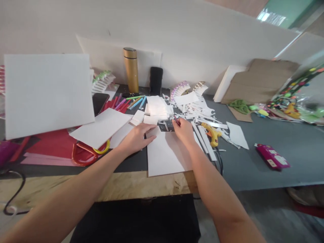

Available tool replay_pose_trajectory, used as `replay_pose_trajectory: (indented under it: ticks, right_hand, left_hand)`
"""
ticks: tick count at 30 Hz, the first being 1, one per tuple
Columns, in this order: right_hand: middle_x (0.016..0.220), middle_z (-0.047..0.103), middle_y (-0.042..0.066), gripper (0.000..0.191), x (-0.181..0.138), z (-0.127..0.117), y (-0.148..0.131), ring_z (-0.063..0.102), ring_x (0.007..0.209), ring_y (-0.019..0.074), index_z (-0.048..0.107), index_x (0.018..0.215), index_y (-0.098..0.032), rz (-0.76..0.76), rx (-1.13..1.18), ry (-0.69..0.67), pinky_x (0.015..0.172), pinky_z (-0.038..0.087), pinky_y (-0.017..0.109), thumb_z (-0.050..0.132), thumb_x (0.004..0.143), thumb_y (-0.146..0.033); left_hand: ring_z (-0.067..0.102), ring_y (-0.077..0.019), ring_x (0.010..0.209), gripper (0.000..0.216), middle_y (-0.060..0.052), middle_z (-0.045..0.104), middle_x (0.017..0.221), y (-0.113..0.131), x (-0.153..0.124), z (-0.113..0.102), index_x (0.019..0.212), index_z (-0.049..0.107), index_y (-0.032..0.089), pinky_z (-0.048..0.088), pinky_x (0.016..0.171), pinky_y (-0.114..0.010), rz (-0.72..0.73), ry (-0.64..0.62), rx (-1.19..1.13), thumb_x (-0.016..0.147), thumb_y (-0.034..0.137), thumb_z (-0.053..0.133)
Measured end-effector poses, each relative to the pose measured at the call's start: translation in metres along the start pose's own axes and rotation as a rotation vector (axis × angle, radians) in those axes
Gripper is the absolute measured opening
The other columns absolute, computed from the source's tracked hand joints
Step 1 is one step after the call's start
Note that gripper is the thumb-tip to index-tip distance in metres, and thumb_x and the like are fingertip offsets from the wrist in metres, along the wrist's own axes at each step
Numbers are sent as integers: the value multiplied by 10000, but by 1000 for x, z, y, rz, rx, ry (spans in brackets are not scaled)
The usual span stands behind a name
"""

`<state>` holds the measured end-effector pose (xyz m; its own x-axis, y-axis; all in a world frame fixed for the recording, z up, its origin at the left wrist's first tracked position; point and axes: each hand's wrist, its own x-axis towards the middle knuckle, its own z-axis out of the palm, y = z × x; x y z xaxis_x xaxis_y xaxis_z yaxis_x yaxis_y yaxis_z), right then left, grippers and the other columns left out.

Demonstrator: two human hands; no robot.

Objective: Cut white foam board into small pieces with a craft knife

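A white foam board sheet (168, 153) lies at the front edge of the table. At its top left corner, my left hand (136, 138) holds a small white board piece (153, 132) between thumb and fingers, against the sheet. My right hand (184, 131) is closed around a thin, dark reddish pen-like stick (176, 120) near the sheet's top edge; its tip is too small to make out. Just beyond the hands sits a stack of small white pieces (157, 107). White strips (207, 143) lie right of the sheet, beside a yellow glue gun (213, 134).
White offcuts (194, 109) are scattered behind the right hand. Markers (126, 102), a gold flask (131, 71) and a black phone-like object (156, 81) are at the back. Scissors (86, 153) lie left, partly under white board. A magenta packet (272, 156) lies right.
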<state>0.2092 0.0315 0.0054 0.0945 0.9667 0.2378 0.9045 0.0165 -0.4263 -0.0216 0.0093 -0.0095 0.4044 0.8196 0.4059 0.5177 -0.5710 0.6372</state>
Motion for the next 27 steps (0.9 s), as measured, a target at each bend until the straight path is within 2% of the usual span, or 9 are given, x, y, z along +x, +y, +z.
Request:
replay_pose_trajectory:
  ticks: [6,9,11,13,15,17,20,23,27]
  right_hand:
    - [632,585,23,327,-7,-3,-7,510,628,183,504,636,-230,-74,22,-30,591,290,293,580,935,-340]
    - [614,574,6,320,-12,-5,-11,498,606,163,559,646,-213,-148,156,-66,594,318,281,610,917,-376]
    - [657,613,1,256,-14,-5,-13,524,620,154,655,731,-198,-189,281,-134,602,351,267,648,887,-401]
    - [739,663,4,242,-15,-5,-13,567,663,155,741,899,-196,-214,397,-218,628,392,259,694,846,-427]
    - [808,691,6,339,-16,-4,-13,603,719,161,764,1076,-211,-232,482,-307,668,429,258,732,809,-417]
    - [835,699,4,399,-16,-3,-12,619,753,165,760,1160,-228,-236,499,-378,695,445,259,750,785,-361]
    - [826,687,12,326,-15,-1,-11,623,748,170,796,1074,-219,-214,421,-410,670,438,255,753,762,-305]
    - [832,690,28,251,-14,1,-9,638,760,185,810,975,-204,-217,383,-404,663,444,258,751,767,-332]
    - [868,735,37,240,-14,4,-6,665,800,201,803,981,-206,-222,390,-410,689,462,263,749,775,-317]
  left_hand:
    - [667,-278,1067,372,-92,743,1133,-3,1,5,1224,715,208,536,986,-438,40,-80,37,883,351,682]
    - [642,-274,1106,300,-74,752,1161,-7,2,6,1181,733,218,525,992,-436,110,-114,31,902,298,657]
    - [635,-270,1112,284,-67,748,1184,-9,2,6,1175,733,228,520,997,-437,123,-123,25,912,292,648]
    - [635,-271,1116,312,-78,742,1182,-9,3,6,1202,717,227,523,994,-434,101,-123,21,902,295,663]
    - [633,-277,1134,368,-92,730,1187,-7,3,5,1246,688,216,521,1002,-433,64,-125,19,889,303,681]
    - [628,-283,1164,403,-97,712,1218,-5,3,4,1270,661,212,513,1021,-435,31,-136,17,878,301,694]
    - [597,-304,1238,440,-109,677,1295,-3,2,2,1267,643,200,491,1056,-449,-22,-152,30,848,307,728]
    - [589,-312,1244,501,-110,675,1306,-5,1,-4,1269,640,193,483,1064,-454,-14,-168,51,812,355,769]
    - [639,-270,1129,286,-75,741,1121,-15,2,-17,1159,711,214,501,1026,-440,49,-51,102,894,272,621]
